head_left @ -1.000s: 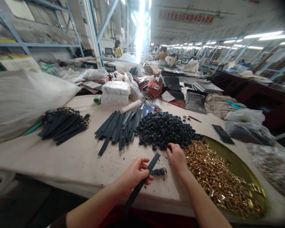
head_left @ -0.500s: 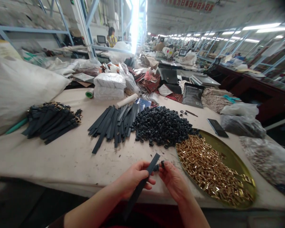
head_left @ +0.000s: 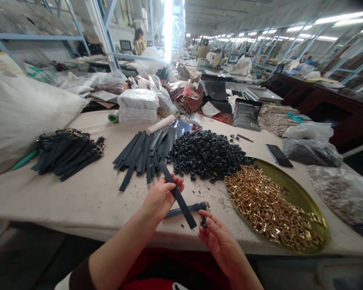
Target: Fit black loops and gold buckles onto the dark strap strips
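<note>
My left hand (head_left: 163, 195) is closed on a flat dark strap (head_left: 181, 203), which slants down to the right. Between the thumb and fingers of my right hand (head_left: 216, 233) is a small dark loop (head_left: 203, 221), close to the strap's lower end. A buckled strap (head_left: 189, 208) lies on the table behind and partly under the held strap, its gold buckle (head_left: 207, 206) just above my right fingers. Beyond my hands are a fan of loose straps (head_left: 142, 155) and a heap of dark loops (head_left: 208, 155).
On the right, a round brass tray (head_left: 293, 181) holds gold buckles (head_left: 266, 205). A phone (head_left: 278, 155) lies behind it. Finished-looking buckled straps (head_left: 69, 155) are piled at the left beside a white sack (head_left: 27, 104). Plastic-wrapped packs (head_left: 137, 105) stand farther back.
My left hand has moved up and left, and its strap now tilts the other way. My right hand has moved slightly down. A buckled strap now shows lying on the table.
</note>
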Available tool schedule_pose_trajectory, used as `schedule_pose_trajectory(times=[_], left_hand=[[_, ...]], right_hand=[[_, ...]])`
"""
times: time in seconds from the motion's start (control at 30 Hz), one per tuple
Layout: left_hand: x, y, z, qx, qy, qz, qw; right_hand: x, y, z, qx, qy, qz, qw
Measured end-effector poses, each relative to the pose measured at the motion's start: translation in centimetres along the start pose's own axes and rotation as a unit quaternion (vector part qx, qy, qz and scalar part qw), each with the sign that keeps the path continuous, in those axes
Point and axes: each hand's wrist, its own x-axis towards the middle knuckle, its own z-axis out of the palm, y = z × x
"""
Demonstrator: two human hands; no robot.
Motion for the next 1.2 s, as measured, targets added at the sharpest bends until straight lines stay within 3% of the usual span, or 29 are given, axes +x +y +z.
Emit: schedule_pose_trajectory(times=[0.17, 0.33, 0.43, 0.5, 0.57, 0.63, 0.8, 0.93, 1.2], left_hand=[[0.2, -1.0, -0.4, -0.008, 0.06, 0.04, 0.997], [-1.5, -2.3, -2.2, 0.143, 0.018, 0.052, 0.988], [-3.4, -1.5, -3.2, 0.287, -0.08, -0.015, 0.954], [-4.4, -1.1, -3.8, 0.329, -0.173, -0.118, 0.921], [-4.9, -1.2, -4.0, 0.309, -0.227, -0.225, 0.896], [-4.8, -1.9, -3.9, 0.28, -0.236, -0.288, 0.885], [-3.7, -4.5, -2.3, 0.333, -0.24, -0.31, 0.858], [-3.1, -5.1, -1.7, 0.252, -0.207, -0.36, 0.874], [-3.6, -5.1, -1.9, 0.203, -0.202, -0.369, 0.884]], right_hand=[[-0.6, 1.9, 0.7, -0.064, -0.011, -0.017, 0.998], [0.2, 0.7, -0.3, -0.028, 0.03, -0.033, 0.999], [0.4, -0.8, -1.7, 0.018, 0.058, -0.031, 0.998], [0.5, -1.7, -2.4, 0.028, 0.068, -0.032, 0.997], [0.5, -2.1, -2.8, 0.019, 0.062, -0.034, 0.997], [0.5, -2.2, -2.7, -0.01, 0.043, -0.04, 0.998], [0.7, -1.9, -1.9, -0.114, 0.033, -0.076, 0.99], [0.9, -2.0, -2.2, -0.119, 0.066, -0.091, 0.986], [0.9, -1.8, -3.3, -0.093, 0.062, -0.083, 0.99]])
